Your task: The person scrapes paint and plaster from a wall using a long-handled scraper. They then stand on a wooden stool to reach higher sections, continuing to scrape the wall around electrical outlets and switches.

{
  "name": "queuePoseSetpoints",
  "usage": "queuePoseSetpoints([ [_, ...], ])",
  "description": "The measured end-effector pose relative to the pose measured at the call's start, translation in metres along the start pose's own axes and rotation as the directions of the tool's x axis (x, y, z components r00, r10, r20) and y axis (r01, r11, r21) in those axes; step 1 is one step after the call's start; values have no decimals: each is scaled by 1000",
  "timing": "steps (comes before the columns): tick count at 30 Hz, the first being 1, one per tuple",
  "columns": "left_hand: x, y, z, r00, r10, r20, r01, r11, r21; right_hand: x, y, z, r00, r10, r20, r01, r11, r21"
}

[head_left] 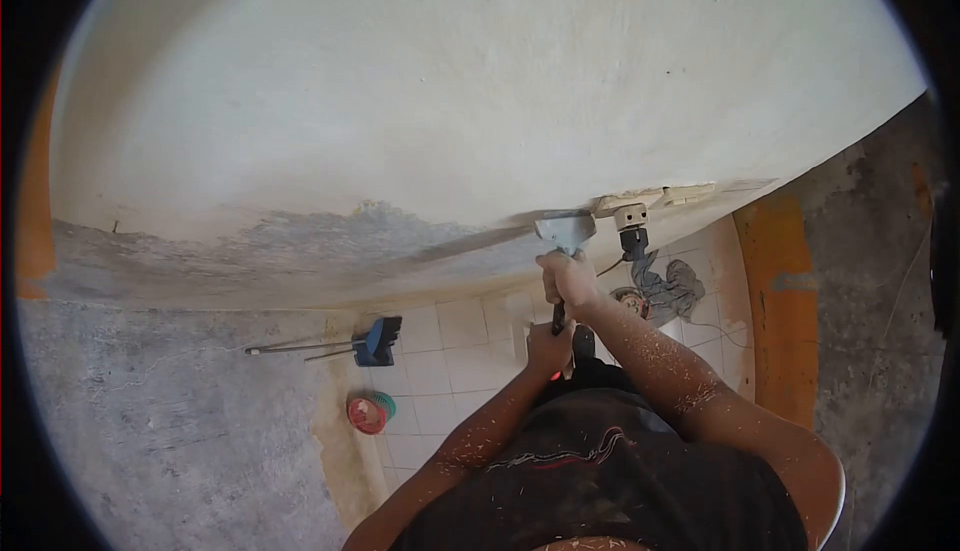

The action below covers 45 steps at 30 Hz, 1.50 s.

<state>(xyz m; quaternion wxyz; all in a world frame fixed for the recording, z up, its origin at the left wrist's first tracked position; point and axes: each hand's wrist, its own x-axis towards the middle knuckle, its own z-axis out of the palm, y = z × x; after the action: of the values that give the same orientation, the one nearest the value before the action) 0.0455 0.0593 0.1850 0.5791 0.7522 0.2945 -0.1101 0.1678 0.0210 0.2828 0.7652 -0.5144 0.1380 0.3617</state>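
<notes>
A wide-bladed scraper is in both my hands, its metal blade against the lower part of the pale painted wall. My right hand is wrapped round it just below the blade. Lower down, my left hand grips the dark handle. To the left of the blade, a rough grey patch shows where the wall has no pale paint. Close to the blade's right is a wall socket with a black plug in it. Small pale flakes cling to both forearms.
On the tiled floor lie a blue dustpan and brush with long handles. A red basket overlaps a green one. A crumpled grey cloth lies below the socket, near a cord. An orange-painted section stands at the right.
</notes>
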Motion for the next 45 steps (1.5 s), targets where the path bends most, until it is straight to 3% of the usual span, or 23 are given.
queuePoseSetpoints([
  [2, -11, -2, 5, 997, -72, 36, 75, 992, -106, 5, 18, -7, 995, 66, -76, -72, 994, -82],
  [4, -9, -3, 8, 995, 87, -41, -86, 996, 21, 5, 7, -2, 992, 108, -64, -110, 993, -29],
  [5, 1, -5, 5, 999, -48, -8, 48, 999, 0, 8, 3, 0, 997, 70, -46, -71, 997, -22],
  [12, -19, 9, -6, 996, -79, 44, 82, 994, -68, 0, 16, 2, 995, 46, -84, -51, 997, -54],
  [14, -7, 5, -3, 999, -33, 4, 33, 994, -103, 4, 7, 2, 997, 36, -74, -38, 999, -21],
  [17, -3, 2, -6, 994, 107, -17, -105, 991, 80, 1, 4, 2, 998, 23, -50, -22, 1000, 20],
  [19, -2, -4, -2, 999, -2, 41, 1, 1000, 9, 4, 8, 0, 1000, -26, -18, 27, 999, 29],
  [21, -2, -23, 9, 995, -61, 73, 69, 993, -100, 13, 33, -11, 991, -3, -137, -15, 991, -136],
  [24, 15, -86, 39, 987, 115, 108, -91, 974, -206, 19, 47, -18, 963, 75, -259, -114, 984, -140],
  [25, 17, -64, 33, 987, 113, 112, -88, 974, -211, 23, 41, -16, 961, 77, -265, -118, 983, -143],
  [27, 25, -31, 21, 986, -89, 138, 119, 967, -224, 31, 32, -14, 987, -57, -153, 10, 956, -292],
  [30, 25, -38, 19, 953, -141, 270, 234, 905, -354, 21, 25, -9, 986, -14, -163, -29, 967, -253],
  [31, 21, -42, 24, 963, -103, 248, 195, 903, -383, 32, 43, -20, 967, -252, -24, 209, 849, -485],
  [32, 12, -49, 29, 962, -111, 249, 203, 902, -381, 39, 66, -32, 969, -245, -27, 202, 852, -484],
  [34, 4, -51, 35, 941, -145, 305, 274, 857, -437, 35, 68, -29, 947, -144, -288, 3, 898, -439],
  [36, 17, -44, 34, 949, -142, 283, 265, 844, -467, 38, 42, -24, 961, -115, -253, 0, 910, -415],
  [38, 32, -34, 26, 978, -72, 198, 129, 948, -291, 33, 39, -23, 973, -58, -222, -34, 920, -390],
  [39, 38, -48, 29, 964, 118, 240, -57, 968, -243, 30, 43, -26, 980, -134, -146, 52, 883, -466],
  [41, 58, -98, 53, 963, 181, 201, -137, 967, -213, 42, 46, -34, 971, -237, -44, 177, 824, -538],
  [42, 51, -119, 61, 959, 222, 178, -191, 966, -173, 48, 73, -49, 904, -428, 20, 337, 682, -649],
  [43, 41, -121, 60, 954, 119, 275, -67, 979, -194, 47, 79, -49, 800, -591, 109, 466, 496, -732],
  [44, 42, -119, 62, 953, 128, 274, -76, 978, -193, 51, 80, -50, 794, -598, 111, 472, 492, -731],
  [45, 44, -114, 64, 966, 175, 191, -142, 974, -175, 46, 67, -41, 901, -427, -77, 284, 713, -641],
])
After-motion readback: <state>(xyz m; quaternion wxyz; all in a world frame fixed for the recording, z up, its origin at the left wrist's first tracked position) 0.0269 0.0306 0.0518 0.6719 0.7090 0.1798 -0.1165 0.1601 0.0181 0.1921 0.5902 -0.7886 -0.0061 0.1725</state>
